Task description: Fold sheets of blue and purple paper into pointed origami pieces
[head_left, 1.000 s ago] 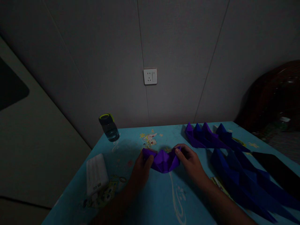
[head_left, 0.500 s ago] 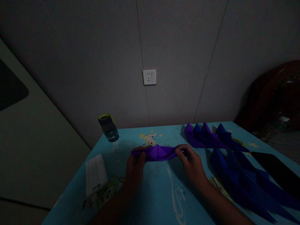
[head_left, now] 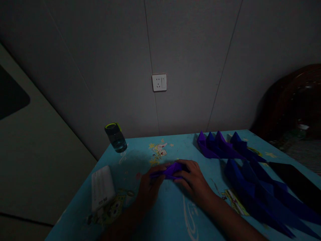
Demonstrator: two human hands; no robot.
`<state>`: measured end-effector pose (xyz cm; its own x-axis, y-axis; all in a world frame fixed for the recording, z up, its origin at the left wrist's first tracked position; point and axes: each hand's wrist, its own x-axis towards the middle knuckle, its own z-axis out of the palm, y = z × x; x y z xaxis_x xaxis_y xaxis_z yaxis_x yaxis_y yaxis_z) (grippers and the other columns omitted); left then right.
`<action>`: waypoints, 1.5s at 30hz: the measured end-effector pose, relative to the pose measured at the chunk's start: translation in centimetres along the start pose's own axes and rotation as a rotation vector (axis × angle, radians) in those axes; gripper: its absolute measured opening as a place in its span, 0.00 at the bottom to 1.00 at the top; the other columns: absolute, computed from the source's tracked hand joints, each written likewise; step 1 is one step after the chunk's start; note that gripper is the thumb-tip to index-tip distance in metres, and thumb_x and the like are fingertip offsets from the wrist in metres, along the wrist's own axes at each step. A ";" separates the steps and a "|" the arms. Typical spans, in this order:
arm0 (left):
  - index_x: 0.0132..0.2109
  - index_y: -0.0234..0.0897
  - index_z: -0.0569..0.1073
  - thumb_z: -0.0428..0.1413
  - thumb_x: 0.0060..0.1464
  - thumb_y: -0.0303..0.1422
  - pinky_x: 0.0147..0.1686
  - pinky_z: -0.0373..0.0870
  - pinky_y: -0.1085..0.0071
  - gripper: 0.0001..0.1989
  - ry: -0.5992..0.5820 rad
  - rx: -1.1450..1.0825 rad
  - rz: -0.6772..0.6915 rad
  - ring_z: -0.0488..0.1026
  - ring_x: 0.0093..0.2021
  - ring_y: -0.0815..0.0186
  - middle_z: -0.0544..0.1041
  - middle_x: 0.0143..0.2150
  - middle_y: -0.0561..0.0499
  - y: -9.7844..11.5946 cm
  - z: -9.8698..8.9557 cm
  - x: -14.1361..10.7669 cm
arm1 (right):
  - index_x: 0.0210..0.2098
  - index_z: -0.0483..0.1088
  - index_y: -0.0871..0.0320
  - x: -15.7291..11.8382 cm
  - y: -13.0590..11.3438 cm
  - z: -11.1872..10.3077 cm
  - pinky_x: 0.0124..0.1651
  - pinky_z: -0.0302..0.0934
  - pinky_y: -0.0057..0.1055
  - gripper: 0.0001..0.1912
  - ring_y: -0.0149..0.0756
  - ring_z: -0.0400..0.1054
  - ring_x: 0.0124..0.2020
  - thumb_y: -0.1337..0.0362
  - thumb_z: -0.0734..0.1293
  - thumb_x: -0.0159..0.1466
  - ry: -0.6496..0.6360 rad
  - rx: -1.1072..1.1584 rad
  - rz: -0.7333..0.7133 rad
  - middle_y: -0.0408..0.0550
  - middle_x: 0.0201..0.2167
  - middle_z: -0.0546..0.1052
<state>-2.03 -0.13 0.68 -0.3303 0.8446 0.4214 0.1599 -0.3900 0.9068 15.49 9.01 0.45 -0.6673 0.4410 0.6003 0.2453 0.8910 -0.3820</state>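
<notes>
A purple folded paper boat [head_left: 170, 171] is held low over the blue table [head_left: 173, 207], between my two hands. My left hand [head_left: 150, 183] pinches its left end, thumb in front and fingers behind. Around its right side curls my right hand [head_left: 192, 177], fingers hiding that end of the boat. Whether the boat's bottom touches the table I cannot tell. To the right, purple and blue paper boats [head_left: 213, 152] stand in a row at the back, and larger blue paper boats [head_left: 260, 192] stand nearer to me.
A water bottle [head_left: 116, 138] stands at the back left, and a white power bank [head_left: 102, 188] lies in front of it. At the right edge is a flat black object [head_left: 296, 184]. The wall behind bears a white socket [head_left: 159, 82].
Both hands have come lower and nearer to me with the purple boat. My right hand has shifted left, from a pinch at the boat's tip to a grip around its side.
</notes>
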 end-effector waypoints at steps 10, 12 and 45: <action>0.37 0.41 0.80 0.60 0.54 0.39 0.46 0.74 0.60 0.09 -0.067 0.063 -0.033 0.80 0.41 0.55 0.84 0.38 0.45 0.8 -0.6 -0.6 | 0.40 0.72 0.55 -0.7 0.1 0.5 0.38 0.62 0.32 0.12 0.39 0.72 0.34 0.54 0.68 0.63 -0.086 0.368 0.315 0.46 0.32 0.79; 0.38 0.40 0.80 0.60 0.53 0.40 0.45 0.74 0.60 0.10 -0.023 0.037 -0.063 0.80 0.41 0.55 0.83 0.38 0.45 0.7 -0.4 -0.7 | 0.33 0.74 0.56 -0.6 -0.3 0.5 0.34 0.61 0.30 0.12 0.36 0.71 0.29 0.53 0.68 0.63 -0.110 0.403 0.326 0.45 0.27 0.78; 0.44 0.34 0.76 0.60 0.48 0.53 0.26 0.70 0.73 0.26 0.266 -0.292 -0.435 0.76 0.29 0.64 0.81 0.32 0.47 0.4 0.7 1.3 | 0.29 0.68 0.61 -0.2 -2.6 2.2 0.28 0.64 0.28 0.28 0.33 0.73 0.21 0.44 0.55 0.68 -0.374 0.902 0.521 0.48 0.21 0.77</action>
<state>-1.78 1.06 1.54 -0.5363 0.8432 -0.0371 -0.2931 -0.1448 0.9451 13.49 6.38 -0.26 -0.8390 0.5436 0.0249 0.0566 0.1328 -0.9895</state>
